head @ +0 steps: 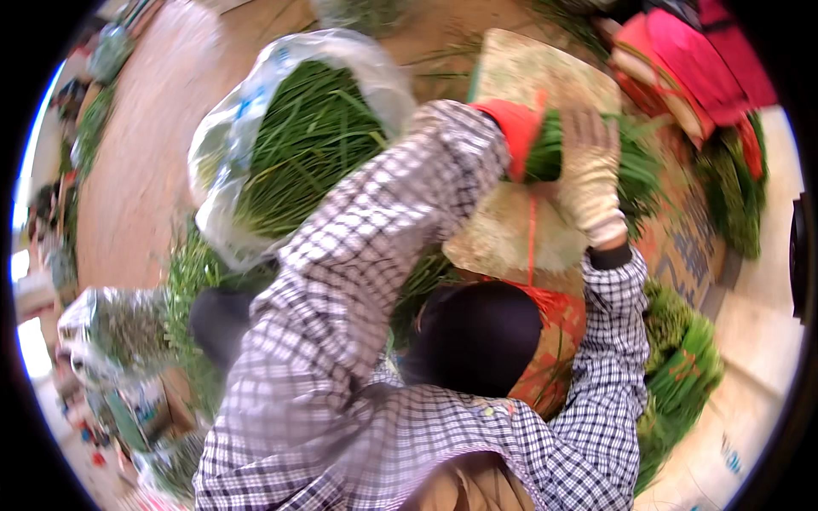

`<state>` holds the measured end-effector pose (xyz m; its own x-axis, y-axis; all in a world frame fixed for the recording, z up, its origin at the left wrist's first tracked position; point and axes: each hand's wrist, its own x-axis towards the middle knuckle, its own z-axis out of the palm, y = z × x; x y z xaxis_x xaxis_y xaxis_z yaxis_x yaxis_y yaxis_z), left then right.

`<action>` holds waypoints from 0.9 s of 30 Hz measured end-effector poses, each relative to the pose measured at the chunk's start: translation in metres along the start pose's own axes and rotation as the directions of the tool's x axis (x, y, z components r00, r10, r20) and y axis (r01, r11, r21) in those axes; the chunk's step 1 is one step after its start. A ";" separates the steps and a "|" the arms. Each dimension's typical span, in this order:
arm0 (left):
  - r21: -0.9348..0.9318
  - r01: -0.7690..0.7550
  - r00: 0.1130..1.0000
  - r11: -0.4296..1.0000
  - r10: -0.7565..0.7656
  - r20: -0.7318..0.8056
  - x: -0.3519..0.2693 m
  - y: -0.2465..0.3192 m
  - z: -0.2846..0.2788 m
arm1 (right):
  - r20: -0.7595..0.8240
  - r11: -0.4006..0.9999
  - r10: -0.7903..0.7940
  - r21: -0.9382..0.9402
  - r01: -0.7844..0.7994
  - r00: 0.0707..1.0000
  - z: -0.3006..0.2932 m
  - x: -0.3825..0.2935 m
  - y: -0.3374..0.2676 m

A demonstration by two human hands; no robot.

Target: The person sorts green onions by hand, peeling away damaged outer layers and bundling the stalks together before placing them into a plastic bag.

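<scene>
A bunch of long, chive-like green leaves (548, 150) lies across a worn, pale board (543, 70). My left hand (516, 137), in a red glove, is at the left end of the bunch and seems to grip it; its fingers are blurred and partly hidden. Flat over the bunch's middle rests my right hand (588, 153), in a soiled whitish glove, fingers stretched out. Leaf ends fan out to its right. A thin red string (532, 236) runs down the board's near part toward a bundle of red ties (533, 297) by my dark-clothed knee (476, 338).
Left of the board stands an open clear plastic bag (377, 54) full of loose green leaves (313, 147). Tied green bunches (687, 364) lie at my right, and more greens (732, 191) lie beyond. A bright pink cloth item (693, 64) sits at the upper right.
</scene>
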<state>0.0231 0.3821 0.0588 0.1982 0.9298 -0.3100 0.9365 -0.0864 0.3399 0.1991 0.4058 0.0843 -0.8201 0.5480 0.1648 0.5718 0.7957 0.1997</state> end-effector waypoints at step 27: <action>-0.065 0.906 0.199 0.417 -0.557 -0.806 -0.486 -0.309 0.046 | 0.213 0.613 -0.754 0.567 0.550 0.621 -0.018 0.180 -0.350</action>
<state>-0.3495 -0.0594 0.0636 -0.7156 0.5214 0.4648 0.5518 0.8300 -0.0814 -0.1482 0.2208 0.0616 -0.9451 -0.2050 -0.2544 -0.1129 0.9356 -0.3344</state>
